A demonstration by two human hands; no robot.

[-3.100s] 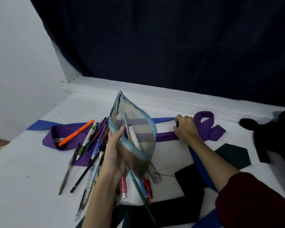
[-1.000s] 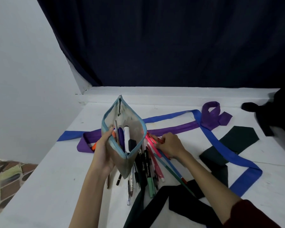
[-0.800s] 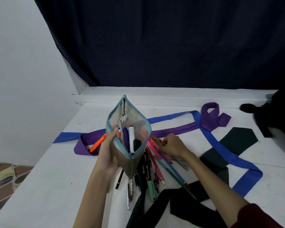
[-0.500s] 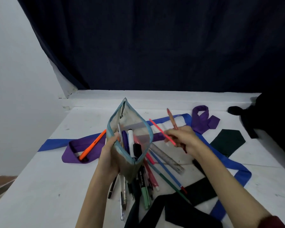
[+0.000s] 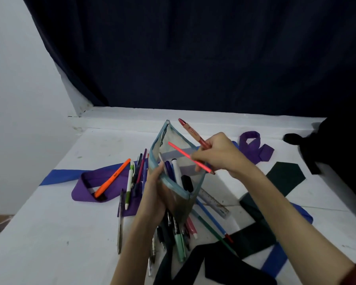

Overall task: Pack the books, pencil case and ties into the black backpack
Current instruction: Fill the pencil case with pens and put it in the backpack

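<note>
Left hand (image 5: 154, 194): grips the pencil case (image 5: 174, 171) at centre, mouth open.
Right hand (image 5: 220, 155): pinches two pens (image 5: 190, 157) at 1 o'clock.
Tip: lower tips first, case steady.

Single head-worn view only; no second view is being provided for overlap. The scene is being viewed from above and behind the forearms, looking forward and down onto the white worktop (image 5: 49, 233). Both hands, left hand (image 5: 154, 198) and right hand (image 5: 220, 155), are being framed close, near centre. A dark curtain (image 5: 193, 48) is filling the upper frame; wide-angle bending is being seen at the edges.
</note>
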